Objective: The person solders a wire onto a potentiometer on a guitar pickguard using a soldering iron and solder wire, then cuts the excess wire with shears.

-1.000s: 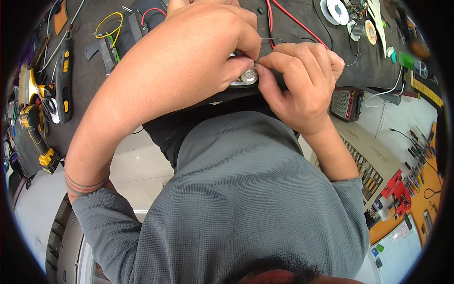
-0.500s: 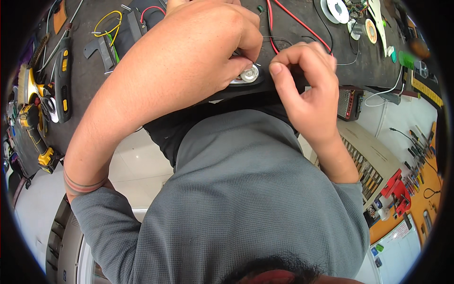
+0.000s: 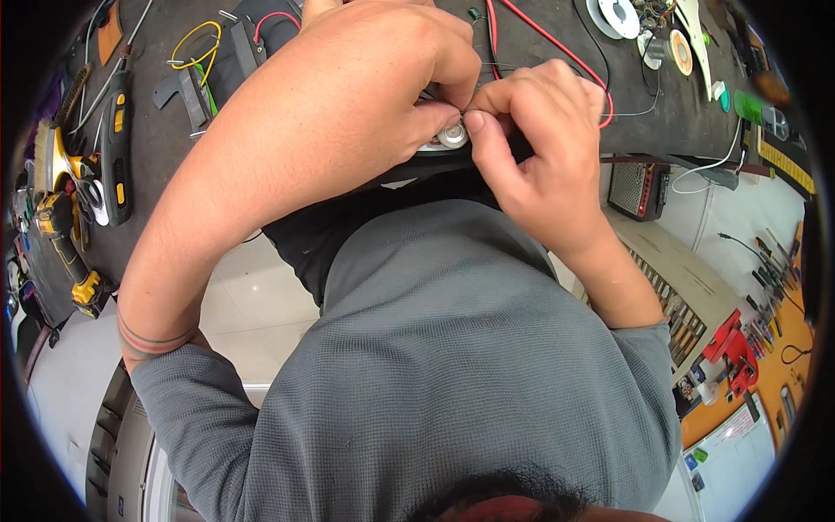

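A small round silver metal part sits at the dark bench's near edge, on a pale base that my fingers mostly cover. My left hand arches over it from the left, thumb and forefinger bent together against its upper left side. What those fingertips grip is hidden. Close on the other side, my right hand pinches with thumb and forefinger at the part's upper right rim, its tips almost meeting the left ones. Anything between them is too small to make out. A thin wire runs just behind the hands.
Red cable loops behind my right hand. Wire spools stand at the back right. On the left lie a yellow lead, a black-and-yellow tool, scissors and a yellow-black power tool.
My right hand has moved left and slightly up, its pinched fingertips now at the round part beside my left fingers. My left hand has barely shifted.
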